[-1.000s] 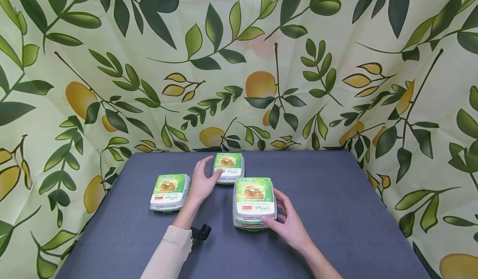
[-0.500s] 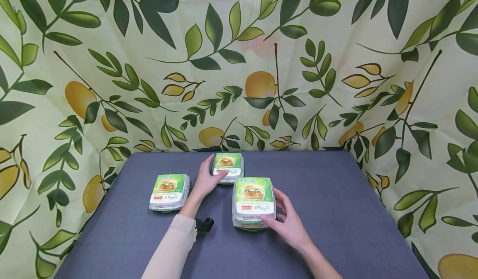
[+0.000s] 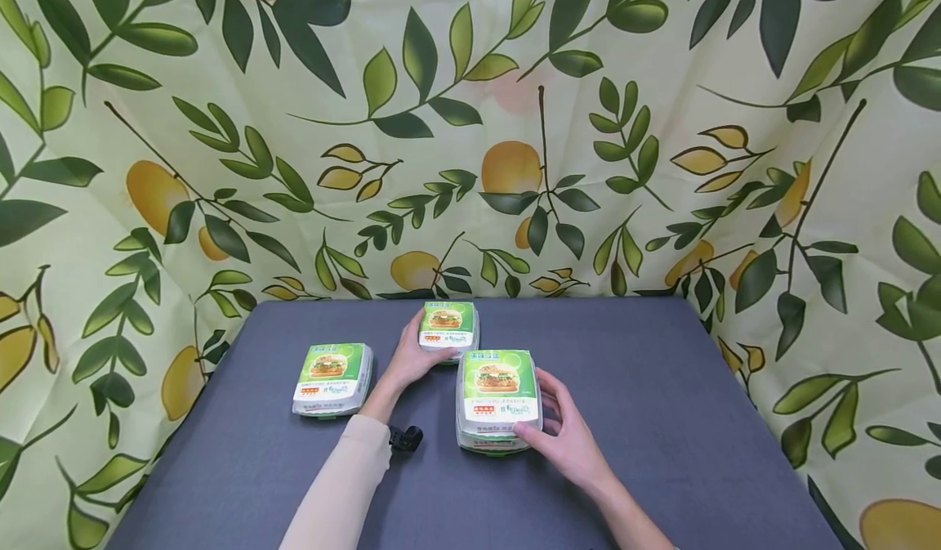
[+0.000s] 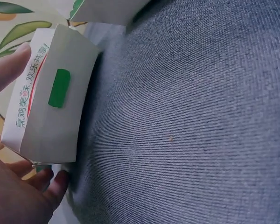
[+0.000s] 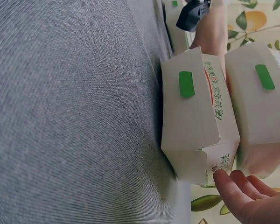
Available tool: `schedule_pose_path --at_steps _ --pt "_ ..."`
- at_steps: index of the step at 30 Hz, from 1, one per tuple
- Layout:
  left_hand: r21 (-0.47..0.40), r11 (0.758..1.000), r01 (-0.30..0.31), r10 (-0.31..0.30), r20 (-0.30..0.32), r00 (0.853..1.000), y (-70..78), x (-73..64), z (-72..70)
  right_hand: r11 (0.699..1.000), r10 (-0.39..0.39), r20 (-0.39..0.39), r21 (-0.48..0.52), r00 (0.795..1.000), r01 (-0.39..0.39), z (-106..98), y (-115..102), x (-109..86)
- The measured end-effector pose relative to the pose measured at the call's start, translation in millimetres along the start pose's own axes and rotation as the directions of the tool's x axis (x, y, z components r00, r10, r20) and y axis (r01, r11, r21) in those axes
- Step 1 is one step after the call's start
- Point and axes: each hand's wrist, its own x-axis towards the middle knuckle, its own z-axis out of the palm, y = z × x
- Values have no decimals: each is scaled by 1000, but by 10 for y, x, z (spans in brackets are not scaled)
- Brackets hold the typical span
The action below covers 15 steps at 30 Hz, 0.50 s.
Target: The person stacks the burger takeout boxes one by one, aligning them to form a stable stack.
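Observation:
Two white-and-green burger boxes are stacked at the middle of the table: the upper box [image 3: 500, 382] sits on the lower box [image 3: 488, 444]. My right hand [image 3: 572, 440] holds this stack at its right side, thumb at the front corner; in the right wrist view its fingers [image 5: 235, 189] lie against the box ends. Behind, to the left, stands another burger box [image 3: 450, 325]. My left hand [image 3: 413, 358] grips it, thumb across the front and fingers round its left side. The left wrist view shows fingertips [image 4: 59, 184] curled at the lower edge of that box [image 4: 56, 126].
One more burger box [image 3: 332, 380] stands at the left, beside my left forearm. A grey-blue cloth covers the table [image 3: 625, 354]. A leaf-and-fruit patterned curtain [image 3: 441, 207] surrounds the back and sides. A black wrist camera [image 3: 407, 439] juts out from my left wrist.
My left hand has moved forward and right, its thumb sliding from over the back box's top to its front, its fingers closing round the side. My right hand stays at the stack.

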Motion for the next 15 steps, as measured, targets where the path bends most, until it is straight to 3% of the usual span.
schedule_pose_path --at_steps 8,15 --pt "5 999 -47 47 23 999 -41 62 13 1000 -17 14 5 1000 17 13 1 0" --pt "7 999 -45 45 -6 999 -69 59 36 1000 -8 11 5 1000 8 17 -4 -5"
